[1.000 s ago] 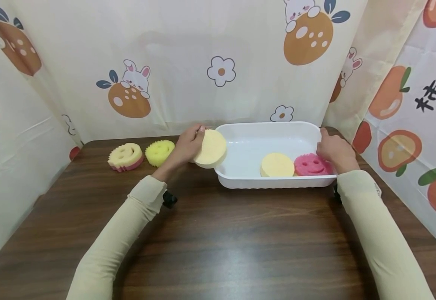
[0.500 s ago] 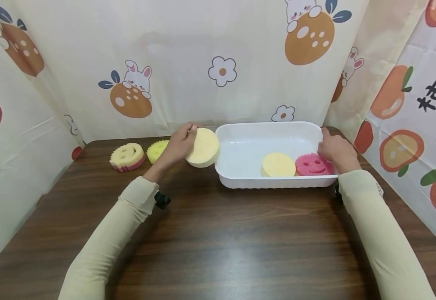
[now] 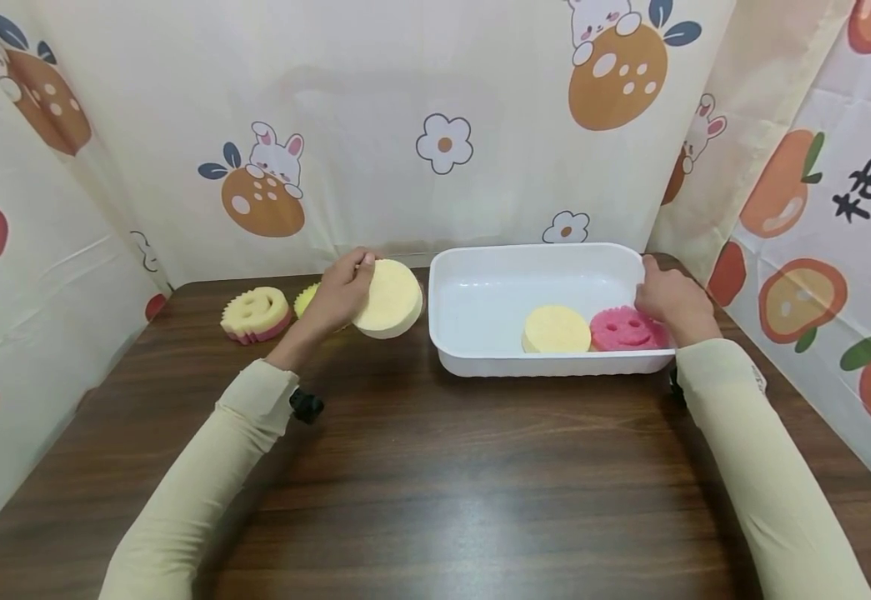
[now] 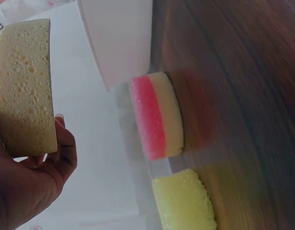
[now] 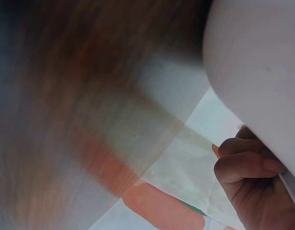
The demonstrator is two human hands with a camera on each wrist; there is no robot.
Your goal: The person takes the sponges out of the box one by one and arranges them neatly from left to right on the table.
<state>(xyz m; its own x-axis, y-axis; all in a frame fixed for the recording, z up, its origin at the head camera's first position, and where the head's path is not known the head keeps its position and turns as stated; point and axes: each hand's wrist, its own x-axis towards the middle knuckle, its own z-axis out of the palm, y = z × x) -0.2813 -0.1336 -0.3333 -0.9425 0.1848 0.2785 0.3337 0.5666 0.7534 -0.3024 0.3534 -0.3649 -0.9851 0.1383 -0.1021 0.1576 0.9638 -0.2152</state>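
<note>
My left hand (image 3: 341,292) pinches a round pale yellow sponge (image 3: 392,298) by its left edge, raised above the table left of the tray; its pores show in the left wrist view. On the far right, my right hand (image 3: 671,302) grips the rim of the white plastic tray (image 3: 473,321), fingers bent against the outer wall in the right wrist view. Inside the tray lie another round pale yellow sponge (image 3: 557,331) and a pink smiley sponge (image 3: 628,330). A pink-and-cream sponge (image 4: 157,116) stands on the table below the held one, mostly hidden behind it in the head view.
At the back left sits a cream-and-pink smiley sponge (image 3: 257,314). Beside it a bright yellow sponge (image 3: 305,298) is partly covered by my left hand. The dark wooden table (image 3: 435,475) meets a printed curtain (image 3: 360,167) at its back edge.
My left hand has moved left with the round sponge, away from the tray's left end, and now covers more of the bright yellow sponge. My right hand stays on the tray.
</note>
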